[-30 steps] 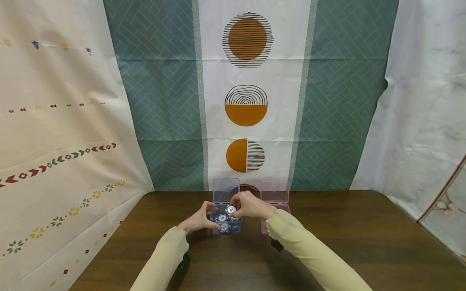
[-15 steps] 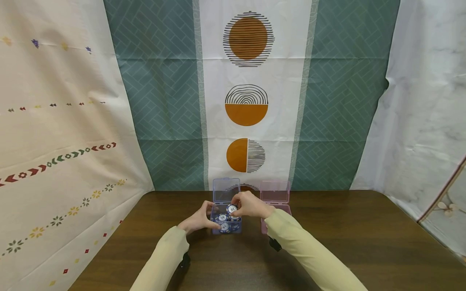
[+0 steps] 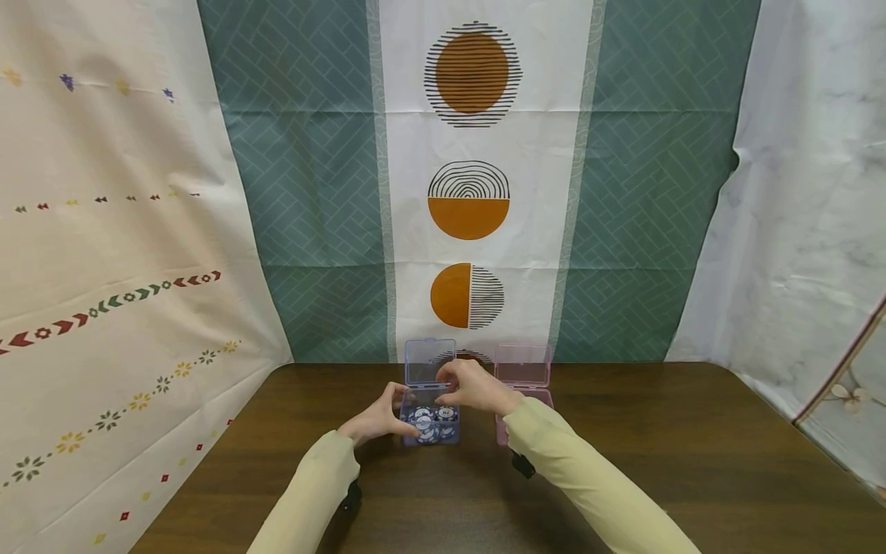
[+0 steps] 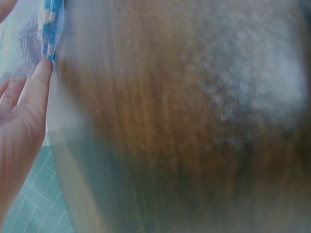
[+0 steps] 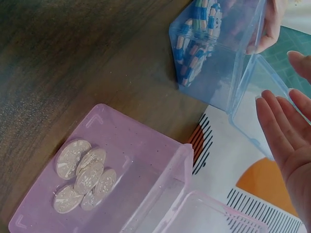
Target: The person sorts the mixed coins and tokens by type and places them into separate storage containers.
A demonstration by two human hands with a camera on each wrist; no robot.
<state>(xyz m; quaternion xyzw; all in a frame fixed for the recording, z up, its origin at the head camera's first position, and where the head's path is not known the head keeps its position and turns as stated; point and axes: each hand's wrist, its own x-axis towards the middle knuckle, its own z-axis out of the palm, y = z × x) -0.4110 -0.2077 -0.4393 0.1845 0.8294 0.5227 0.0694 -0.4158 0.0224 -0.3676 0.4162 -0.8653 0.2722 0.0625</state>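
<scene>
A small blue box (image 3: 431, 422) of clear plastic sits on the desk (image 3: 623, 462), its hinged lid (image 3: 430, 362) standing upright behind it and blue-and-white chips (image 3: 431, 420) piled inside. The left hand (image 3: 377, 419) is curled against the box's left wall, steadying it. The right hand (image 3: 476, 387) hovers just above the box with fingers apart and nothing held. Just to the right of the blue box stands a pink box (image 5: 121, 170) holding a few pale chips (image 5: 82, 177). The blue box is judged light, stiff and slippery, best gripped by its side walls; the thin lid looks fragile at the hinge. Half a second earlier, a chip was pinched by the right hand; it is now released.
</scene>
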